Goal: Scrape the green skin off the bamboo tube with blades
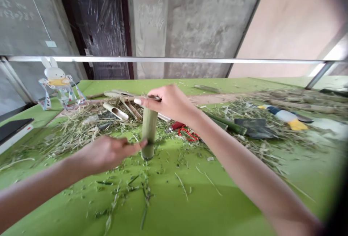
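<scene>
An upright bamboo tube (149, 129) stands on the green tabletop, with a dark rim at its lower end. My right hand (171, 103) is closed around its top, the thumb lying across the near side of the mouth. To the left, my left hand (112, 152) is slightly blurred. Its index finger stretches out to the lower part of the tube and seems to touch it, while the other fingers are partly curled. I see nothing held in that hand. Green shavings and plant bits lie around the base of the tube.
Dry plant fibre (73, 134) and split bamboo pieces (115, 111) lie behind my left hand. Red-handled scissors (188, 134) and a red-handled tool (175, 126) lie beyond the tube. A bunny figure (54, 73) stands far left. A metal rail (174, 59) crosses behind the table.
</scene>
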`<state>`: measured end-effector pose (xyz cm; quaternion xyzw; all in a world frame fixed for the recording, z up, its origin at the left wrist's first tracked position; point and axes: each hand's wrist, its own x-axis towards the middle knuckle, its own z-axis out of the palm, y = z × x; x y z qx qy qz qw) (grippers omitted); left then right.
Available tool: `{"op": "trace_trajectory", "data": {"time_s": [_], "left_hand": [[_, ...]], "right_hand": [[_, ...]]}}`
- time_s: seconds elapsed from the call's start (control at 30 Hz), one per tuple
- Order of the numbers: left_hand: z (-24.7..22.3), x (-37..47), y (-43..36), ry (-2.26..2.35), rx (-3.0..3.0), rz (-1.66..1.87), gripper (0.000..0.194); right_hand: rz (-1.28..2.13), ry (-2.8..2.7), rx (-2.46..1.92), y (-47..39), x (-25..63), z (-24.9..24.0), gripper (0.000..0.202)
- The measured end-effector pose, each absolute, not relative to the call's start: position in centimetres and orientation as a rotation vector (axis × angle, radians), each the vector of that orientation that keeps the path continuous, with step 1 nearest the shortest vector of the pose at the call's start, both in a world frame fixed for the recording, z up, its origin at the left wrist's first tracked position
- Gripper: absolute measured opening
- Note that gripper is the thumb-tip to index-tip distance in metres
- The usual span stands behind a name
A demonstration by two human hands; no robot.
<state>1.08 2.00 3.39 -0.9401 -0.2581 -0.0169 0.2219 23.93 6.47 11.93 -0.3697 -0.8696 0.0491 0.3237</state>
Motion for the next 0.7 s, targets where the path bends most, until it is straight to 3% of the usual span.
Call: {"op": "trace_trajectory", "data": {"time_s": [0.17, 0.43, 0.7], "left_hand": [[2.3, 1.9, 2.0, -0.668, -2.437, 0.257, 0.073], [4.9, 1.0, 3.3, -0.736, -2.39, -0.147, 0.064], [1.8, 0.9, 4.3, -0.73, -2.562, 0.229, 0.07]], "right_hand": [[0.113, -2.273, -0.996, 5.9, 23.7, 11.9, 0.047], [0.27, -2.263, -0.955, 7.3, 24.2, 11.3, 0.044], [0.259, -2.229, -0.985, 8.0, 23.5, 11.3, 0.04]]}}
